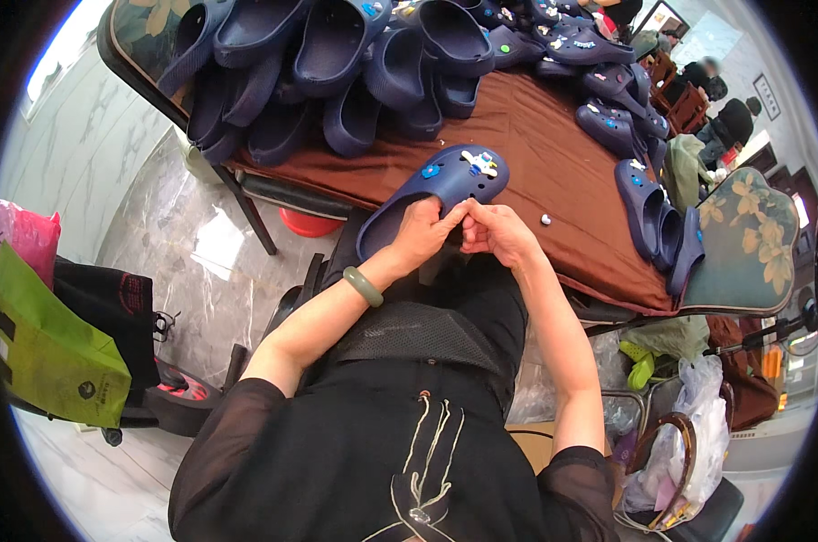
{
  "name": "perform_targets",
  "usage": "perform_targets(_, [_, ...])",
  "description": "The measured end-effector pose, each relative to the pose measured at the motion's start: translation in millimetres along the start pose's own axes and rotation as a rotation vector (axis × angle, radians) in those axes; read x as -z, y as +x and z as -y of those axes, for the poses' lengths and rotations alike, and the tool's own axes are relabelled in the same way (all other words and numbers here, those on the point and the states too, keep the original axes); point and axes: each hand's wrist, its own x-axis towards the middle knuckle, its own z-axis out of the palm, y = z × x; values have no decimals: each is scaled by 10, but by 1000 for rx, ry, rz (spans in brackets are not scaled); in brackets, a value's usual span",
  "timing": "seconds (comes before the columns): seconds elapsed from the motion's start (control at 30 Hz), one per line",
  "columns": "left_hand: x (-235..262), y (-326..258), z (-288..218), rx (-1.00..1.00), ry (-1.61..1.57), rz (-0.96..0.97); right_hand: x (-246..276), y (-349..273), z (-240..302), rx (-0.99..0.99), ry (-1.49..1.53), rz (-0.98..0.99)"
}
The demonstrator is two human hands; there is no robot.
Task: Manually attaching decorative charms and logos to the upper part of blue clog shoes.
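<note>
1. Clock centred on the hands, 12 pointing away from the wearer.
2. Surroundings: heap of plain navy clogs (332,50) at 11, blocking that side of the brown cloth (554,154). Decorated clogs (590,50) bunched at 1. More clogs (642,212) at 3, by the floral panel (748,239). Small whitish piece (545,219) loose on the cloth, also 3, just beside the right hand.
3. Off the table: red basin (308,223) at 9, underneath; green bag (56,343) at 8; clear plastic bag (689,434) between 4 and 5. Seated people far off at 2.
4. Left hand (420,233): forearm in from 7–8, green bangle (363,286) at the wrist. Gripping the clog by its near side, thumb toward 2.
5. Right hand (499,233): forearm in from 5. Fingers curled, thumb and index pinched, tips meeting the left hand's at the clog's near edge. Can't tell if anything's in the pinch.
6. Held navy clog (450,181): over the table's near edge, toe toward 2, heel toward 8. Sits at 12 from the left hand, 10 from the right. Blue flower charm (430,171) and white figure charm (479,163) on the upper.
</note>
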Motion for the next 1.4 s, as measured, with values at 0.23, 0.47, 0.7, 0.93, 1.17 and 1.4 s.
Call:
perform_targets(0.23, [58,64,-195,97,108,55,-39,-138,90,45,-181,-55])
perform_targets(0.47, [38,40,-201,58,113,-1,661,-196,-47,711,-1268,-930])
perform_targets(0.7, [-23,-18,-84,57,151,-24,1148,-282,-387,734,-1270,-919])
perform_targets(0.93, [-62,-48,-20,-144,124,-122,924,-234,-309,602,-813,-868])
perform_targets(1.17, [-32,-80,-131,-74,110,-66,72,-75,-121,809,-362,-569])
perform_targets(1.4, [-22,-84,-83,-86,93,-53,-140,123,-219,1105,-640,-793])
